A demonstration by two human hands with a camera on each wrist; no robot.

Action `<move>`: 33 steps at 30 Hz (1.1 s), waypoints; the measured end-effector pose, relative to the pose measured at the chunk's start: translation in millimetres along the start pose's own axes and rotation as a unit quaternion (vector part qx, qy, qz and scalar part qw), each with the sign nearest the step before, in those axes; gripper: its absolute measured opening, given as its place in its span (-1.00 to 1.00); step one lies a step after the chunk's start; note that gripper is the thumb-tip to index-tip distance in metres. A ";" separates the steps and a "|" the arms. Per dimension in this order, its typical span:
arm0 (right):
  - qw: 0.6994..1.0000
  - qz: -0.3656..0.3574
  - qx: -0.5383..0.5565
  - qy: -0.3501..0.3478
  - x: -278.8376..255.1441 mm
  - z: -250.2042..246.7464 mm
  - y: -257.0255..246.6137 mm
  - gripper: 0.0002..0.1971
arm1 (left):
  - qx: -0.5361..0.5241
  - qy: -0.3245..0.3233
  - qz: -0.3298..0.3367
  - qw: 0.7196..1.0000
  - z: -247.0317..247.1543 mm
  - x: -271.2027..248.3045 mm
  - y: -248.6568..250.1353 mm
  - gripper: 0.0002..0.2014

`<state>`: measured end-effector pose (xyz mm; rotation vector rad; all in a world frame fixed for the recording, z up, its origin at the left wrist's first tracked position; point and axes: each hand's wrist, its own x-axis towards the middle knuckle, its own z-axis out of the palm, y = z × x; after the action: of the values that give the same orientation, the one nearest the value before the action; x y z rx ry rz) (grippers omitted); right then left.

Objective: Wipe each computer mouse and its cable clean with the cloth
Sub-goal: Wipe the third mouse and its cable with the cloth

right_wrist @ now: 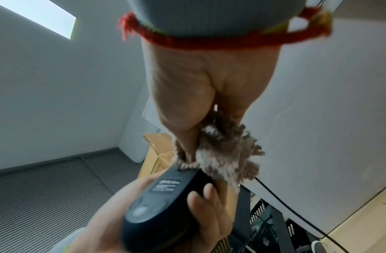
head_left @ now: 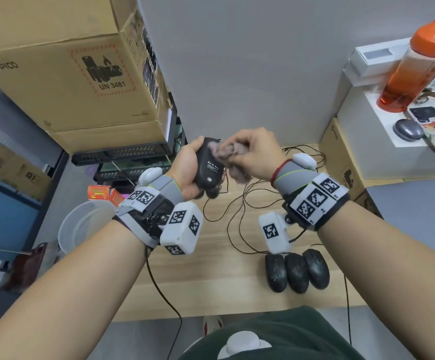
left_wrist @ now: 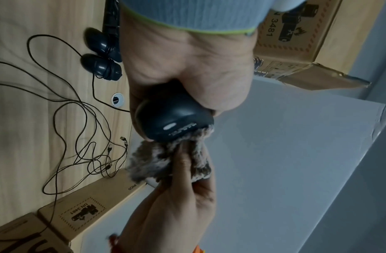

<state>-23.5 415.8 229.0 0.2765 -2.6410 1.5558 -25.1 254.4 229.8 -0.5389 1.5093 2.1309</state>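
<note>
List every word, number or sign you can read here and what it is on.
"PICO": big cardboard box.
"UN 3481", battery-fire sign: same box.
"PICO", "UN 3481": low cardboard box.
Label on the held mouse: too small to read.
Wrist tags: patterns, no words.

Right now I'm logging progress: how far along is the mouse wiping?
In hand: the left hand holds one mouse underside up while the right hand presses the cloth to it. Three mice lie side by side on the desk; whether they're already wiped can't be told. The tangled cables lie untouched.
</note>
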 end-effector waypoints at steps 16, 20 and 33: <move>0.999 0.017 0.031 0.039 11.6 -8.9 21.6 -0.79 | 0.104 -0.054 0.001 0.993 6.7 -15.2 -6.2 -0.52; 0.983 0.051 0.151 -0.092 5.9 -22.5 24.2 -0.60 | 0.122 -0.055 -0.009 0.991 -0.1 -17.3 1.0 -0.55; 0.963 0.208 -0.143 -0.091 1.5 -38.3 63.8 -0.72 | 0.305 -0.017 0.131 0.943 -10.6 -7.5 3.1 -0.68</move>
<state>-38.3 479.2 193.0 -0.1738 -3.1779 1.2526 -20.3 242.4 233.0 -0.0791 2.1856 1.6853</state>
